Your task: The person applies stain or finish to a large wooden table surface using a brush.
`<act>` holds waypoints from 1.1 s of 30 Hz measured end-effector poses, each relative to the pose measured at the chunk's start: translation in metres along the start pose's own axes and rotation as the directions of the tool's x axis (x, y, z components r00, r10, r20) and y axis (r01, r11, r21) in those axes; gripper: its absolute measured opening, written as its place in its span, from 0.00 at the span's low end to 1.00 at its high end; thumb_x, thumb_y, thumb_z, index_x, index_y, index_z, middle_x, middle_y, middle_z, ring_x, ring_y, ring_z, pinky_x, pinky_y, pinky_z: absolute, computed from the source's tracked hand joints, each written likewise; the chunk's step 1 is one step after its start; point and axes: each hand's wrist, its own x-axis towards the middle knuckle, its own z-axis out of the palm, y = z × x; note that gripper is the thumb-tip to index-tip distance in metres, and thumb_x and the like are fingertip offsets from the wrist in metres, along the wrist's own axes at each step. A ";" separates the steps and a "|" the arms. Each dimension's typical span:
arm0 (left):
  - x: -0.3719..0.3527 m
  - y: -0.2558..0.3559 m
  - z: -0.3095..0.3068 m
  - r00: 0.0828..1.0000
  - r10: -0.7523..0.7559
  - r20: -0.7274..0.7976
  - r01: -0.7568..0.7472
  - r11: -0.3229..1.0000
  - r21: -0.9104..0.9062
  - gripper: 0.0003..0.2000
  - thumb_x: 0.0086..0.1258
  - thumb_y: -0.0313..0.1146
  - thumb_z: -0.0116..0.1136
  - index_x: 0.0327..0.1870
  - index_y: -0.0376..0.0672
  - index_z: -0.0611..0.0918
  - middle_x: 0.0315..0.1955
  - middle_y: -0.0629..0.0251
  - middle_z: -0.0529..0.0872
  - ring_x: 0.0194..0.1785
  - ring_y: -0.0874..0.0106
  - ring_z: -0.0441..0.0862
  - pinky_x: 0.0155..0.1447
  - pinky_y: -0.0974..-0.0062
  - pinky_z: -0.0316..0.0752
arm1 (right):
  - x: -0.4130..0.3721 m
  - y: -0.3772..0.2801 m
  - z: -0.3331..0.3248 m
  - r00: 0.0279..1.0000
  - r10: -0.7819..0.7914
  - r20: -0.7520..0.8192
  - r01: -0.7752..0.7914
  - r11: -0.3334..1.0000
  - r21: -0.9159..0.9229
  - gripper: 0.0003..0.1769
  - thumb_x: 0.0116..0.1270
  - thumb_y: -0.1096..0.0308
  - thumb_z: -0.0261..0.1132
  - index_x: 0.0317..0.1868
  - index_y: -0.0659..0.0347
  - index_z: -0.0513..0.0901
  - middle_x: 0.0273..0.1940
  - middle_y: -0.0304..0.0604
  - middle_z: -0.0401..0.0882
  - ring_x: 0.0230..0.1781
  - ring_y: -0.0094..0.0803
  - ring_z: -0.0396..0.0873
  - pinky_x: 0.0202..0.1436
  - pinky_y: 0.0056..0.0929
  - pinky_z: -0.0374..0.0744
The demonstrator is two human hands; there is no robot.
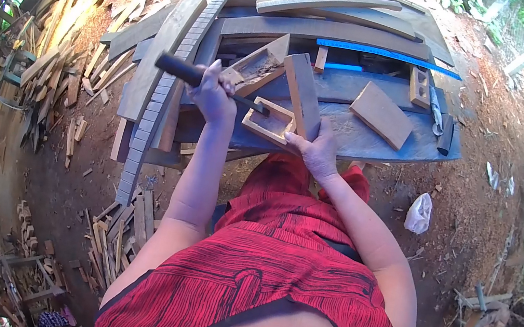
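My left hand (213,94) is wrapped round a hammer (180,69) with a thick dark head; its thin shaft slants down right to a small wooden box frame (270,123). The far end of the tool lies inside the open frame. My right hand (316,152) holds the frame's right corner and touches the lower end of a dark wooden block (301,94) that leans up behind it. A flat brown board (382,114) lies to the right on the workbench (355,148).
A blue ruler (390,57) and a blue stick (343,67) lie at the back. A block with holes (420,86) and a metal tool (435,111) are at the right. Long planks (178,52) cross the left side. A white plastic bag (419,213) is on the ground.
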 end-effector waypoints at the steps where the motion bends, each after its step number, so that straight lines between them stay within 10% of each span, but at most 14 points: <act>1: -0.004 0.004 -0.003 1.000 0.004 0.010 -0.005 1.000 0.014 0.10 0.59 0.19 0.56 0.28 0.45 0.67 0.13 0.71 0.69 0.11 0.80 0.67 0.15 0.83 0.63 | 0.000 -0.004 -0.002 1.000 0.001 0.006 -0.001 1.000 -0.011 0.28 0.45 0.56 0.76 0.39 0.64 0.72 0.32 0.48 0.80 0.33 0.38 0.80 0.39 0.35 0.77; 8: -0.016 0.025 0.006 0.770 -0.153 0.620 0.118 0.988 0.098 0.07 0.55 0.20 0.56 0.30 0.40 0.70 0.17 0.67 0.70 0.16 0.77 0.67 0.21 0.81 0.65 | -0.001 -0.001 -0.002 1.000 0.004 0.022 -0.003 1.000 -0.019 0.27 0.45 0.56 0.75 0.38 0.64 0.72 0.32 0.49 0.80 0.33 0.39 0.80 0.39 0.36 0.77; 25: -0.015 0.010 0.029 0.746 -0.037 0.665 -0.051 0.992 0.112 0.08 0.56 0.26 0.64 0.33 0.38 0.76 0.21 0.70 0.76 0.21 0.80 0.75 0.26 0.83 0.71 | 0.001 0.010 0.002 1.000 0.012 0.008 -0.012 0.999 0.030 0.28 0.44 0.54 0.76 0.37 0.64 0.72 0.31 0.49 0.80 0.32 0.38 0.81 0.38 0.35 0.77; 33: -0.026 0.020 0.038 0.522 -0.320 0.791 -0.142 0.881 0.450 0.12 0.51 0.25 0.71 0.33 0.39 0.80 0.28 0.72 0.80 0.33 0.83 0.77 0.39 0.83 0.75 | 0.001 0.008 0.001 1.000 0.000 0.002 0.000 1.000 0.022 0.28 0.44 0.54 0.76 0.38 0.64 0.73 0.31 0.48 0.80 0.32 0.37 0.81 0.38 0.35 0.77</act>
